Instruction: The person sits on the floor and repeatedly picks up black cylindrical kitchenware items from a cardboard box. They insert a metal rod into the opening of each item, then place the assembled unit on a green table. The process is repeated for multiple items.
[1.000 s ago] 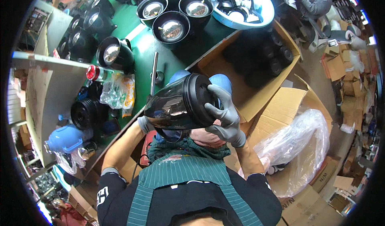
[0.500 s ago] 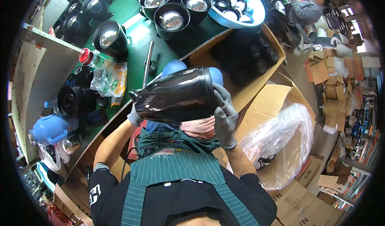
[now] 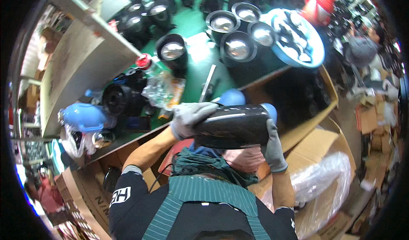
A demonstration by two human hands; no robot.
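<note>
1. We saw the left hand (image 3: 191, 117), in a grey glove, wrapped over the left end of a glossy black vessel (image 3: 236, 127), fingers close together and clamped on it
2. We saw the right hand (image 3: 275, 148), also grey-gloved, set upright against the vessel's right end, fingers near together; we could not tell if it gripped or only pressed
3. We found the vessel lying sideways between both hands, above the person's lap, in front of the striped green apron (image 3: 213, 193)
4. Beyond it we had a green table (image 3: 226, 76) with a slim metal rod (image 3: 208, 83), near the left hand
5. Farther back we noted a cluster of open black vessels (image 3: 235, 48), just beside a light blue basin (image 3: 317, 61) full of black and white parts
6. Left side, we logged a blue jug (image 3: 83, 117) and a red-capped jar (image 3: 144, 61)
7. Right side, we logged clear plastic sheeting (image 3: 328, 176) over an open carton
</note>
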